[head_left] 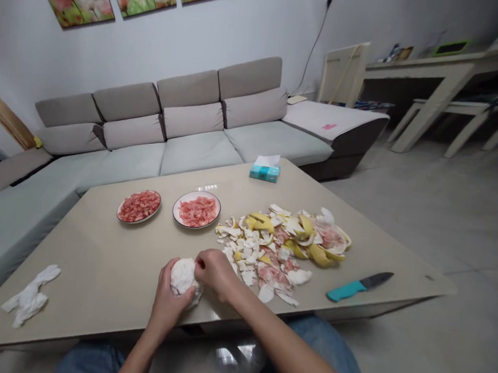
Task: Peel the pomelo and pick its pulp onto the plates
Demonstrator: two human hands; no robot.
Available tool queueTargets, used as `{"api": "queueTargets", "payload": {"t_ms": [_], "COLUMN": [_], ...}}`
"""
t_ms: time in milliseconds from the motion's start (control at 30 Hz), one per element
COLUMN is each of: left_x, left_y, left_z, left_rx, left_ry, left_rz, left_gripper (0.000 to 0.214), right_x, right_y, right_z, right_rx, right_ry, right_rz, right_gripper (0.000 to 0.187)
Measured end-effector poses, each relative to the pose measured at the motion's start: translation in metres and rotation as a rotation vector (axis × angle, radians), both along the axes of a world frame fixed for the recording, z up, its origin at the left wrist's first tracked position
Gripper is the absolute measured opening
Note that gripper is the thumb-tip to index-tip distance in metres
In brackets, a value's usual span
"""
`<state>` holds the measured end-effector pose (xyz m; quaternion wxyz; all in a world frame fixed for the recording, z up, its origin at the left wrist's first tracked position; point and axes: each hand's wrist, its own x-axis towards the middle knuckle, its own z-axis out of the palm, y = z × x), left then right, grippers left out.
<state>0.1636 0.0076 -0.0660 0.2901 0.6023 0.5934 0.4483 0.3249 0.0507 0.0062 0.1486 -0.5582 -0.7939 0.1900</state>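
A peeled pomelo (184,275), round and covered in white pith, is held just above the near edge of the table. My left hand (169,298) wraps its left and lower side, thumb across the front. At the pomelo's upper right, the fingers of my right hand (215,271) are bent in a pinch against the pith; the fingertips are partly hidden. Right of my hands spreads a heap of pomelo peel (319,254), yellow rind mixed with white pith pieces (248,247) and pinkish membranes (274,272).
Two plates of pink pomelo flesh, a left plate (120,217) and a right plate (218,207), stand farther back. A teal-handled knife (359,286) lies right, near the table edge. Crumpled tissue (32,299) lies left; a tissue pack (264,171) sits at the back. A sofa (195,150) stands beyond.
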Motion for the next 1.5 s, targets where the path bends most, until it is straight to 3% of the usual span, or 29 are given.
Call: {"api": "queueTargets", "payload": {"t_ms": [133,367,767,967,1100,1233,1367,1500], "left_x": [0.000,0.000,-0.001,-0.006,-0.007,-0.010,-0.014,-0.015], "left_y": [-0.002,-0.001,0.002,-0.001,0.000,0.000,-0.001,-0.001], "left_z": [-0.001,-0.002,0.001,-0.003,-0.003,0.002,0.008,0.014], "left_rx": [-0.009,0.030,-0.027,-0.053,-0.062,-0.065,-0.077,-0.081], "left_ry": [-0.056,-0.002,-0.027,-0.113,-0.102,-0.069,0.049,0.078], "left_rz": [-0.010,-0.002,-0.023,-0.011,-0.027,-0.046,0.001,-0.026], "left_gripper": [0.065,0.066,0.065,0.065,0.065,0.065,0.065,0.067], "right_x": [0.013,0.000,0.000,0.046,0.078,0.088,0.083,0.059], "right_y": [-0.003,0.004,0.002,0.021,0.024,0.024,0.016,-0.001], "right_z": [0.000,0.006,-0.024,-0.018,-0.006,0.004,0.008,-0.003], "right_rx": [-0.039,-0.044,0.099,0.132,0.164,0.164,0.220,0.145], "right_ry": [0.164,-0.043,0.029,-0.073,-0.157,-0.227,-0.186,0.062], "right_rz": [0.076,-0.002,-0.209,-0.368,-0.359,-0.382,-0.386,-0.215], "right_gripper": [0.022,0.023,0.021,0.026,0.028,0.029,0.048,0.034]}}
